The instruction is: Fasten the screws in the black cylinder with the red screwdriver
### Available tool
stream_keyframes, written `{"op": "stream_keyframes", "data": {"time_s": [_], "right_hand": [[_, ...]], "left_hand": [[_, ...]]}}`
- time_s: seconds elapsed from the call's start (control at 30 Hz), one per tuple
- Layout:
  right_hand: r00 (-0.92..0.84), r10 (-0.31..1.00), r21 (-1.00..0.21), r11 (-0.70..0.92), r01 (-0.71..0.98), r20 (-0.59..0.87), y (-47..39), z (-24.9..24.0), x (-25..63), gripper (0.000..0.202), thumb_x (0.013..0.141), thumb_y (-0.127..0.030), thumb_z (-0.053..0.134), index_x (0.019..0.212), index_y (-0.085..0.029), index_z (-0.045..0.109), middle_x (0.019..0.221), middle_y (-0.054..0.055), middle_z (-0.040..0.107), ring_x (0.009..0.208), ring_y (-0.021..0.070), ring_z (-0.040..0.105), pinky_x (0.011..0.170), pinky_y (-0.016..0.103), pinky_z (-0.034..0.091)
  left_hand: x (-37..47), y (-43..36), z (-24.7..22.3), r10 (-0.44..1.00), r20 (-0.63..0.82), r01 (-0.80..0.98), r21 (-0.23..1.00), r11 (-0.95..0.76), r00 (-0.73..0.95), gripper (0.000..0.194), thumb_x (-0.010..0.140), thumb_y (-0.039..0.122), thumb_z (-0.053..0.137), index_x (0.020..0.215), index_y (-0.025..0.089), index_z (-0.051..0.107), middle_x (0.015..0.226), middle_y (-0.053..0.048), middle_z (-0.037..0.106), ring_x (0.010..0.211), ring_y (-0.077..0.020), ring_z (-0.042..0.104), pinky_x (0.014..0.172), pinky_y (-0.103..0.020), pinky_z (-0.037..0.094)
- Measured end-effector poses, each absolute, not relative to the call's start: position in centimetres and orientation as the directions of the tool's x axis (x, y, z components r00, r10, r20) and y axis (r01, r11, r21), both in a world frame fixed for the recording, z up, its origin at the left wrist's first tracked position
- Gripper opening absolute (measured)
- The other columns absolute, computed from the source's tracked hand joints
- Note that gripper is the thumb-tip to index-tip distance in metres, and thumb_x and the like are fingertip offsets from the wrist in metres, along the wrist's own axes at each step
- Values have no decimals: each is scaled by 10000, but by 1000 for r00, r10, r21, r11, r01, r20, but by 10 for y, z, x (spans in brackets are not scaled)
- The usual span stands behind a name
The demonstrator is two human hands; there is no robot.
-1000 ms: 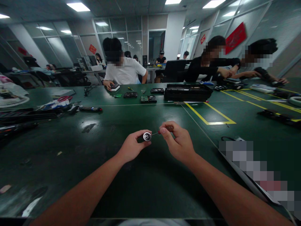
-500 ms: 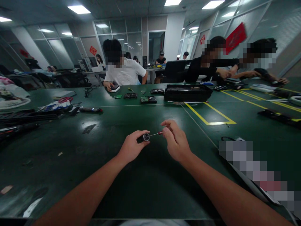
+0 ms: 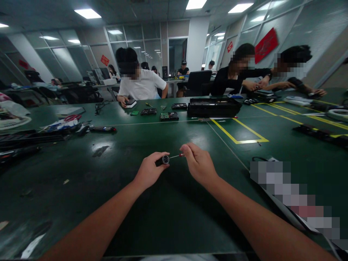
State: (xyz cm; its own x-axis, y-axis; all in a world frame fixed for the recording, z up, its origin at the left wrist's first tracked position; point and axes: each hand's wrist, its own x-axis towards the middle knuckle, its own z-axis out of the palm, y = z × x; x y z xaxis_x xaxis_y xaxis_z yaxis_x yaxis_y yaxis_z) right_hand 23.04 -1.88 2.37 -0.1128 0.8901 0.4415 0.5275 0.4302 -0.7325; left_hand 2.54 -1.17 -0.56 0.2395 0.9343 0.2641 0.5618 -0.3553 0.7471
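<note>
My left hand [image 3: 150, 169] is closed around a small dark cylinder [image 3: 165, 159], whose round, light-rimmed end faces right. In my right hand [image 3: 199, 161] is a thin screwdriver [image 3: 180, 155] with a red handle, pinched between thumb and fingers. Its metal shaft points left, and the tip meets the open end of the cylinder; whether it is inside cannot be made out. Both hands are above the green table [image 3: 152, 221], in the middle of the view.
Circuit boards [image 3: 169, 116] and a long black housing [image 3: 214, 107] lie across the table. A dark tool [image 3: 103, 129] and red-handled scissors [image 3: 73, 118] are left. A partly blurred sheet [image 3: 285, 192] lies right. People sit opposite.
The fingers of my right hand have curled in more tightly around the red handle. The whole view has shifted slightly, and my left hand keeps its hold on the cylinder.
</note>
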Motion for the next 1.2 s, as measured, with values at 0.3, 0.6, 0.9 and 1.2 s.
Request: {"op": "stream_keyframes", "data": {"time_s": [0.3, 0.6, 0.9, 1.2], "right_hand": [[-119, 892, -765, 437, 473, 436, -17, 22, 231, 226, 985, -297, 430, 1112, -215, 598, 788, 22, 676, 671, 192, 623, 606, 308, 416], [-126, 899, -804, 433, 408, 420, -18, 20, 230, 218, 983, -310, 442, 1158, -218, 533, 857, 33, 674, 725, 198, 636, 631, 316, 440], [-94, 921, -844, 384, 374, 378, -16, 18, 230, 174, 974, -319, 444, 1059, -224, 562, 813, 6, 635, 669, 173, 578, 603, 301, 412], [59, 998, -944, -10, -329, -32, 6, 5, 228, 316, 863, -502, 608, 803, -192, 607, 635, -12, 554, 563, 147, 544, 637, 345, 529]], "left_hand": [[25, -11, -6, 942, 265, 563, 755, -335, 206, 385, 839, 197, 705, 1219, 261, 687, 1223, -41, 671, 1155, -222, 602, 1013, -382, 446], [24, -9, -6, 941, 280, 559, 757, -339, 191, 395, 827, 188, 712, 1216, 251, 688, 1197, -49, 682, 1128, -226, 617, 1023, -396, 447], [24, -10, -3, 952, 250, 574, 759, -306, 177, 396, 836, 187, 704, 1226, 250, 680, 1199, -44, 677, 1132, -225, 608, 1012, -393, 441], [22, -7, -4, 908, 323, 589, 692, -418, 265, 411, 858, 187, 685, 1261, 266, 661, 1216, -47, 656, 1139, -221, 588, 1012, -390, 439]]}}
